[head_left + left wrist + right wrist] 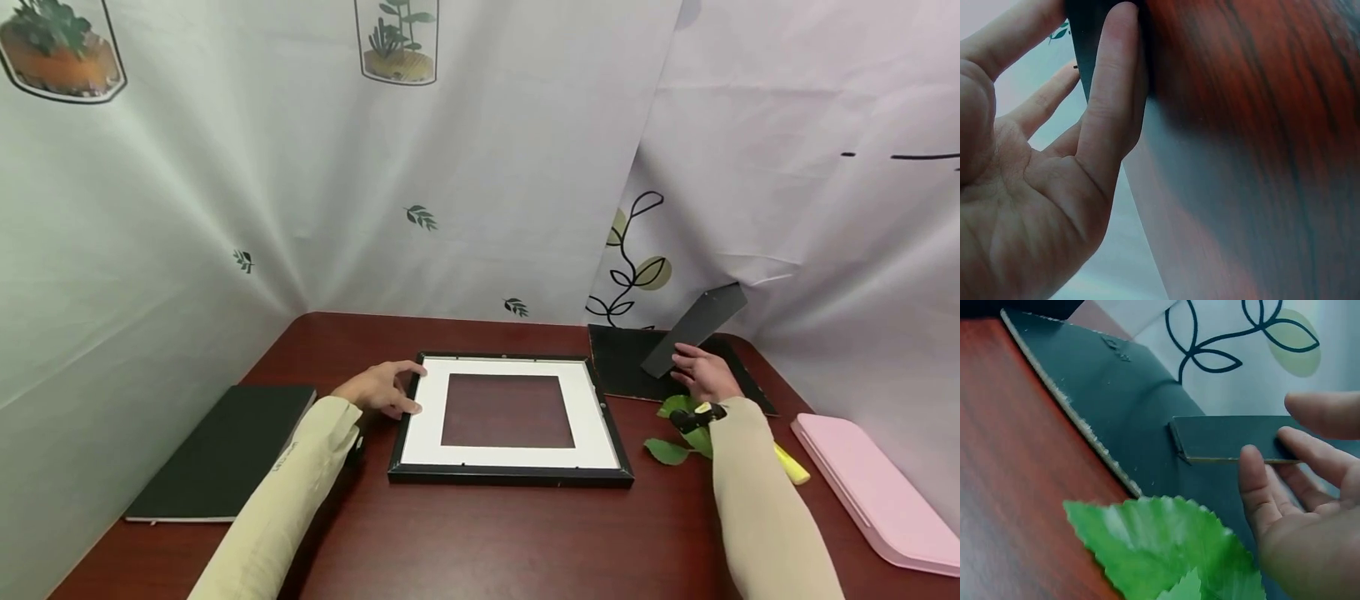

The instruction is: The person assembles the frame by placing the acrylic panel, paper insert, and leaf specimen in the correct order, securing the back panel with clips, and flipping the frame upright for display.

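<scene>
A black picture frame lies flat near the middle of the table, with a white mat inside it. Through the mat's window shows dark red tabletop. My left hand grips the frame's left side near the upper corner; the left wrist view has the thumb against the black edge. At the back right lies a black backing board with its stand leg raised at a slant. My right hand is beside that leg, fingers loosely spread; the right wrist view shows them close to its surface, contact uncertain.
Green leaves and a yellow object lie by the right forearm, which partly covers them. A pink case sits at the right edge, a black notebook at the left. Printed fabric hangs behind the table.
</scene>
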`<state>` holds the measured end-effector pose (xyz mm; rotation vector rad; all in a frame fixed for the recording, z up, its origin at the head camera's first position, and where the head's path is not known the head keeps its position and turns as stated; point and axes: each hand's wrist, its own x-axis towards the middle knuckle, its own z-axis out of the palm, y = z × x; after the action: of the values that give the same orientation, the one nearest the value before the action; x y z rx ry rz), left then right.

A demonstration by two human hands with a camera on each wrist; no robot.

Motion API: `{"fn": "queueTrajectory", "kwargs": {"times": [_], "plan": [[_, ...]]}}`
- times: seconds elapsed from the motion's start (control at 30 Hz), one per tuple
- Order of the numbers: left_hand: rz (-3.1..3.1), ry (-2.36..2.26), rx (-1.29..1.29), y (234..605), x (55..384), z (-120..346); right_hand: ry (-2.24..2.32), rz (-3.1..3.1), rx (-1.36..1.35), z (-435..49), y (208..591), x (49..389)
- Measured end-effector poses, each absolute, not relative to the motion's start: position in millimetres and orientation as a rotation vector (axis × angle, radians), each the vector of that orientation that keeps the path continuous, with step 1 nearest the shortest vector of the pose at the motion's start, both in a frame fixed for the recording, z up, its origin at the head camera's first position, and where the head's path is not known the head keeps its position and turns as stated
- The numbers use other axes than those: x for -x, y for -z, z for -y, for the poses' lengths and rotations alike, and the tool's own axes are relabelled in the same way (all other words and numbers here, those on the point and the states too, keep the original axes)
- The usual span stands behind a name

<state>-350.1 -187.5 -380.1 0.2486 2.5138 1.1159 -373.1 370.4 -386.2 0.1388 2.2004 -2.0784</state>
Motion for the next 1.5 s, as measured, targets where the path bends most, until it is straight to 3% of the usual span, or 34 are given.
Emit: {"fn": "queueTrajectory", "kwargs": {"times": [0.47, 1.17, 1.5], "plan": [[-2.519, -1.127, -0.241, 382, 347, 187, 1.899, -2.452, -0.159, -368, 384, 368], [-2.512, -1.141, -0.253, 382, 346, 187, 0.924, -2.902, 0.277, -397, 382, 341], [-2.505, -1.164, -0.266, 379, 343, 187, 0.722, -2.910, 0.272, -412, 375, 335]]}}
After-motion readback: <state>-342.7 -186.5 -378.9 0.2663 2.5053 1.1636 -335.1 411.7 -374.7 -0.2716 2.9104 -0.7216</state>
